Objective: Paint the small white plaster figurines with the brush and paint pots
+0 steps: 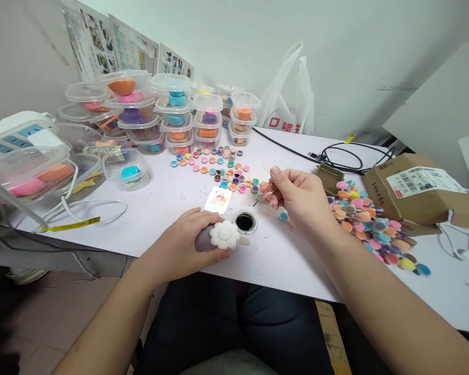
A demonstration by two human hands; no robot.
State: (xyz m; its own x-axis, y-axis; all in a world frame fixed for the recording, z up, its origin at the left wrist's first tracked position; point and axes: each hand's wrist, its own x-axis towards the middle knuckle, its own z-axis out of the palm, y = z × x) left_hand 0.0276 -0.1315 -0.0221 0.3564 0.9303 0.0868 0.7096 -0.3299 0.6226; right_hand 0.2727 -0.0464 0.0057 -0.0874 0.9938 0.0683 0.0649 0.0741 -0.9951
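Left hand [177, 237] is gripping a smooth grey rounded body [204, 239] with a matte white flower-shaped piece [224, 235] at its end, scalloped petals around a domed centre; held just over the bench [140, 221], by its near edge. Right hand [303, 200] is pinching a thin red-handled paintbrush [264, 194], dark tip angling down near a round black well [245, 222] with a pale rim; can't tell if it's a pot or a hole.

Just behind the left hand, a stained white card [218, 200] is lying flat. Further toward the back edge, strips of small round plastic paint pots [219, 167] are spreading out in mixed colours. Right of the right forearm, a heap of similar pots [369, 224] is piling up beside a creased brown cardboard box [422, 192] near the right end.

Clear lidded plastic tubs [175, 112] are stacking along the back-left, holding coloured lumps. Thin white plastic bag [289, 101] is standing at the back edge; black cable [342, 169] is coiling toward the back-right corner.
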